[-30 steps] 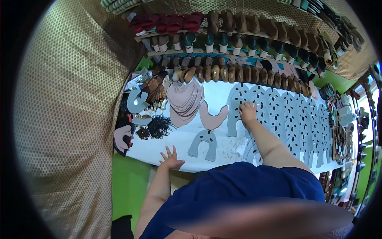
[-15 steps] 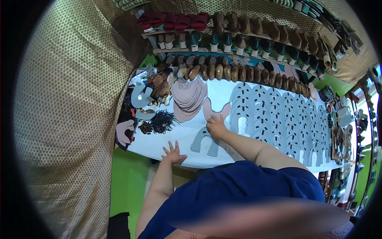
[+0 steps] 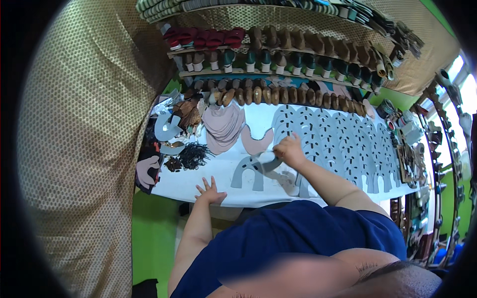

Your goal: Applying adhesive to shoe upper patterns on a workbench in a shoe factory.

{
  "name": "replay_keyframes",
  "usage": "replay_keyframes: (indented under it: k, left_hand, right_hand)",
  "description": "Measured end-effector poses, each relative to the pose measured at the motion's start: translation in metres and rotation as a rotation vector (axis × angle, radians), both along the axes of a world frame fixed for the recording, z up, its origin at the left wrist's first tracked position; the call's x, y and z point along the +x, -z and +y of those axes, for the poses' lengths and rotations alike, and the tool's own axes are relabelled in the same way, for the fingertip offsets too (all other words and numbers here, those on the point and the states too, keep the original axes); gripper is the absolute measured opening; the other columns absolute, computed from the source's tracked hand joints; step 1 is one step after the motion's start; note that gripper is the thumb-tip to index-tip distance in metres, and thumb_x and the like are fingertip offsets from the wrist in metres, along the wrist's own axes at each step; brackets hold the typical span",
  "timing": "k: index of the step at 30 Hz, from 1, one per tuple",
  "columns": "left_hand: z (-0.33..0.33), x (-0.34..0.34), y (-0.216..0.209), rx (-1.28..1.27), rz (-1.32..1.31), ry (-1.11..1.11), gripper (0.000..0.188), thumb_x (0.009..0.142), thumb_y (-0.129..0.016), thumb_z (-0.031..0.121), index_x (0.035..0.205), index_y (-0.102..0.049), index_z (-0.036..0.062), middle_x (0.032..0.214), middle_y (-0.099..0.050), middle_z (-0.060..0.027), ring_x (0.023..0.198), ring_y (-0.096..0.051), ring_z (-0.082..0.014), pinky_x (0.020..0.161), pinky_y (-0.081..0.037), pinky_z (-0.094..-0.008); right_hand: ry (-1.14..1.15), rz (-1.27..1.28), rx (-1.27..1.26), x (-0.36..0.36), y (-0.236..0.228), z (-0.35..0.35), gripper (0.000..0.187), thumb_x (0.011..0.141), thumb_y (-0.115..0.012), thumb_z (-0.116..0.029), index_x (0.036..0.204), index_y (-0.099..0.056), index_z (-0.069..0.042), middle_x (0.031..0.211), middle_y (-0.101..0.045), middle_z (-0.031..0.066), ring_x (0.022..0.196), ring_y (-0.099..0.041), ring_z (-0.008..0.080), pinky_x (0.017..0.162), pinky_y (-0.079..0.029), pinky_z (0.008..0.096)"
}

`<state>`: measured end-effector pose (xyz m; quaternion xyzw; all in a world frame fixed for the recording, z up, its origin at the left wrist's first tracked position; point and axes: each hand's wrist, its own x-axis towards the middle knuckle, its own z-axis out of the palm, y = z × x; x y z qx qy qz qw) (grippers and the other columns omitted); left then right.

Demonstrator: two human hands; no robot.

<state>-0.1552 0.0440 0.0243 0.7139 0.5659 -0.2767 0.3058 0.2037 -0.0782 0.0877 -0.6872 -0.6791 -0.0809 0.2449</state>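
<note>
My right hand (image 3: 291, 150) is pinched on a grey U-shaped shoe-upper piece (image 3: 271, 164), raised above the white tabletop and partly blurred. Just left of it, another grey U-shaped piece (image 3: 247, 174) lies flat with its open end toward me, small dark marks on its curve. Beyond that lies a pink U-shaped piece (image 3: 257, 143), its opening facing away. My left hand (image 3: 210, 191) rests with spread fingers at the near edge of the white table (image 3: 171, 185), holding nothing. Overlapping grey pieces (image 3: 330, 144) with dark marks lie in rows right of my right hand.
A fanned stack of pink pieces (image 3: 222, 128) lies at left, beside a tangle of black strips (image 3: 195, 155). Wooden shoe lasts (image 3: 276, 95) line the table's far edge, with shelves of shoes (image 3: 266, 60) above. A patterned gold curtain (image 3: 84, 149) hangs at left.
My right hand has moved right, away from the pink piece, and a lifted grey piece now shows in its fingers. The left hand stays spread at the table edge. The view has shifted slightly.
</note>
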Motion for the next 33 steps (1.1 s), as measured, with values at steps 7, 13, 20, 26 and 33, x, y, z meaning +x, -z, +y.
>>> replay_keyframes:
  k: [7,13,20,26,33]
  left_hand:
    - [-0.002,0.002,-0.005,0.002,-0.003,0.001,0.119,0.078,-0.065,0.065,0.155,0.018,0.0272,0.159,0.029,-0.0139,0.143,0.020,-0.0525,0.106,-0.007,-0.0769]
    - [-0.001,0.000,0.002,0.013,0.027,0.005,0.121,0.077,-0.066,0.066,0.155,0.018,0.0273,0.159,0.029,-0.0142,0.143,0.019,-0.0529,0.106,-0.009,-0.0770]
    - [0.002,0.001,0.022,0.053,0.051,0.012,0.121,0.076,-0.067,0.065,0.155,0.018,0.0279,0.159,0.028,-0.0143,0.144,0.018,-0.0530,0.106,-0.010,-0.0771]
    - [-0.003,0.007,0.008,0.028,0.073,0.007,0.120,0.078,-0.067,0.064,0.155,0.018,0.0280,0.159,0.028,-0.0141,0.144,0.018,-0.0528,0.106,-0.010,-0.0771]
    - [0.000,0.005,0.010,0.023,0.060,-0.010,0.119,0.078,-0.068,0.062,0.155,0.017,0.0279,0.159,0.028,-0.0147,0.144,0.017,-0.0534,0.106,-0.009,-0.0771]
  right_hand:
    - [-0.045,-0.036,-0.205,0.032,-0.073,-0.062,0.008,0.074,-0.077,-0.023,0.081,-0.073,-0.019,0.076,-0.064,-0.0001,0.092,-0.060,0.0207,0.105,-0.032,0.0582]
    - [-0.084,0.320,-0.599,0.049,-0.071,-0.054,0.016,0.075,-0.077,-0.026,0.085,-0.075,-0.013,0.082,-0.073,0.0050,0.073,-0.070,0.0215,0.065,-0.053,0.0314]
    - [0.163,0.167,-0.810,0.088,0.047,0.027,0.019,0.076,-0.075,-0.025,0.094,-0.075,-0.019,0.094,-0.072,0.0038,0.096,-0.067,0.0238,0.089,-0.045,0.0504]
    - [0.248,-0.116,-0.722,0.094,0.089,0.058,0.018,0.078,-0.071,-0.027,0.095,-0.075,-0.024,0.103,-0.070,0.0027,0.112,-0.059,0.0258,0.097,-0.039,0.0513]
    - [0.302,-0.032,-0.355,0.045,0.112,0.060,0.026,0.081,-0.068,-0.028,0.104,-0.072,-0.018,0.110,-0.066,0.0056,0.115,-0.056,0.0273,0.105,-0.032,0.0577]
